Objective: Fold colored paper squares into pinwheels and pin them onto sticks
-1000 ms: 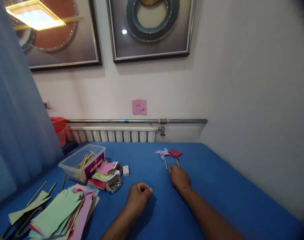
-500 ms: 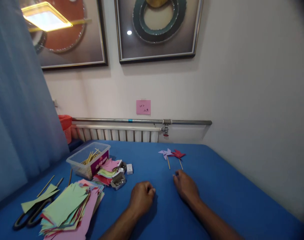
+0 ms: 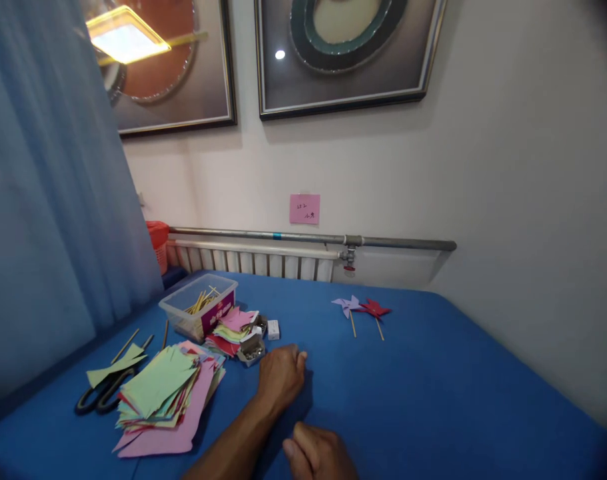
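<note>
My left hand rests on the blue surface, its fingers curled into a loose fist, with nothing showing in it. Just beyond it are small open boxes of shiny metal pieces and a small white box. My right hand is at the bottom edge, nearer to me, fingers curled in and no object visible; its lower part is cut off. Farther back on the right lie two paper pinwheels on sticks, a lilac pinwheel and a red pinwheel, side by side with blades touching or nearly so.
On the left are a stack of coloured paper, black-handled scissors partly under green paper strips, and a clear plastic box of wooden sticks. A blue curtain hangs at left. A radiator and pipe run along the wall.
My right hand has drawn back from beside the pinwheels toward me and the left hand. The pinwheels stay lying there. The view has turned slightly left, shifting everything rightward.
</note>
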Demonstrator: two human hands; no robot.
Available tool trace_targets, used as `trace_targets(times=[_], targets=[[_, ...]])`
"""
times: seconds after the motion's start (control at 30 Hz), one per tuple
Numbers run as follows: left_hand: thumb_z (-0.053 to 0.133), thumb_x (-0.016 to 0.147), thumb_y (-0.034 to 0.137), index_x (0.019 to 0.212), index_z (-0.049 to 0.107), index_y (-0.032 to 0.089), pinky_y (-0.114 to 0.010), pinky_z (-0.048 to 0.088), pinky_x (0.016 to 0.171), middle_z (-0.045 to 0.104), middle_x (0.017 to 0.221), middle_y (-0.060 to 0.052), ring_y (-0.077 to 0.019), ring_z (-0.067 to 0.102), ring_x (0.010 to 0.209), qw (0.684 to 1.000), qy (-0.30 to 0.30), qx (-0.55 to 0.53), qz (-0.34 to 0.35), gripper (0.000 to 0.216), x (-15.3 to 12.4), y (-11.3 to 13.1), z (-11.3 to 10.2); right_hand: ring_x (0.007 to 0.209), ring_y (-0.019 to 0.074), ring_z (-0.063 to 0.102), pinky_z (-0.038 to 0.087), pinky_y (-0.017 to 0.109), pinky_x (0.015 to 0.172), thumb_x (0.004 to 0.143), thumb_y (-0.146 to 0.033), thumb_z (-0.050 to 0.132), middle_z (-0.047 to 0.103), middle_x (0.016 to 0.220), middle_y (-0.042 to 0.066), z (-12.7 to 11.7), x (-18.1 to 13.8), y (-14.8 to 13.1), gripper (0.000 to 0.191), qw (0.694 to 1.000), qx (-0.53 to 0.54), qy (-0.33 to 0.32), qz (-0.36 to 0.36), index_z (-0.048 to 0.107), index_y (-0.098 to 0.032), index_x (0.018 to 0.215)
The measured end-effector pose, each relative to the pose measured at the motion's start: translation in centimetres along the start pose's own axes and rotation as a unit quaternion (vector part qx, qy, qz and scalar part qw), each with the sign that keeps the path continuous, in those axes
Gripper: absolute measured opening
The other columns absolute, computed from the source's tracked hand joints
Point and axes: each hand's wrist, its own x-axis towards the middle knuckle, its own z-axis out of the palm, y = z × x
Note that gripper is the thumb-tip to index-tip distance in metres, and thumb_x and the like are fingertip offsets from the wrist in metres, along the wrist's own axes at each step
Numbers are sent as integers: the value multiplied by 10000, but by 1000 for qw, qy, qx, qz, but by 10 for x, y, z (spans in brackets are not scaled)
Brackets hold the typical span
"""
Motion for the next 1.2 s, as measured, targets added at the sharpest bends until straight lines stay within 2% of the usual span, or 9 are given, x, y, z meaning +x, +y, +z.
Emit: trace_targets(times=[0.2, 0.37, 0.53, 0.63, 0.73, 0.87, 1.0, 1.1, 1.2], targets=[[357, 1066, 439, 902, 771, 189, -316, 370, 717, 789, 914, -135, -248, 723, 874, 1000, 9, -5, 9, 511, -1, 2, -2, 543, 121, 343, 239, 281, 552, 1039, -565, 323, 351, 567, -63, -15, 11, -2, 505, 996, 55, 22, 66, 319, -238, 655], [364, 1069, 419, 959, 767, 171, -311, 373, 709, 789, 916, -144, -246, 719, 846, 1000, 18, 11, 9, 486, -1, 4, -2, 585, 125, 335, 255, 272, 556, 1023, -637, 311, 364, 612, -59, -20, 16, -2, 537, 987, 95, 48, 119, 346, -242, 661], [408, 1055, 421, 934, 753, 184, -304, 358, 681, 773, 843, -115, -226, 690, 764, 999, 31, 4, 25, 436, -8, 14, -9, 603, 131, 371, 277, 271, 568, 1023, -626, 340, 406, 628, -52, -22, 15, 0, 522, 983, 111, 73, 130, 391, -237, 677], [380, 1059, 422, 877, 724, 207, -310, 341, 644, 747, 782, -96, -220, 666, 697, 997, 63, 11, 49, 445, -30, 8, -12, 606, 133, 384, 282, 274, 579, 1031, -591, 353, 424, 624, -50, -24, 10, -2, 507, 987, 103, 69, 100, 407, -234, 676], [385, 1043, 393, 776, 668, 229, -319, 341, 615, 697, 698, -72, -210, 638, 637, 989, 138, -7, 46, 423, -69, -17, -3, 600, 133, 370, 272, 280, 579, 1031, -569, 362, 384, 610, -55, -26, 7, -6, 500, 989, 94, 66, 90, 353, -240, 655], [377, 1042, 399, 695, 618, 254, -303, 416, 658, 675, 676, -43, -186, 640, 622, 978, 205, 9, 38, 447, -124, -73, 8, 591, 135, 328, 257, 286, 566, 1026, -557, 372, 318, 615, -63, -26, 6, -12, 489, 985, 107, 61, 122, 301, -251, 651], [363, 1029, 401, 932, 708, 251, -343, 486, 819, 769, 924, -78, -240, 711, 840, 945, 316, 87, -24, 389, -146, -133, -25, 580, 139, 302, 243, 292, 553, 1024, -522, 377, 284, 616, -63, -26, 9, -16, 466, 984, 119, 53, 124, 276, -260, 652], [356, 996, 406, 1045, 722, 195, -404, 486, 904, 762, 1116, -150, -304, 693, 1022, 937, 301, 169, -58, 425, -137, -163, -66, 579, 139, 295, 232, 292, 552, 1017, -511, 375, 282, 614, -64, -25, 9, -15, 455, 985, 116, 50, 122, 277, -261, 650], [439, 939, 424, 1155, 712, 158, -450, 466, 949, 712, 1302, -167, -352, 633, 1200, 944, 223, 224, -92, 438, -121, -173, -92, 573, 133, 289, 228, 292, 557, 1010, -523, 384, 270, 603, -69, -24, 10, -11, 464, 984, 115, 51, 123, 276, -260, 643]])
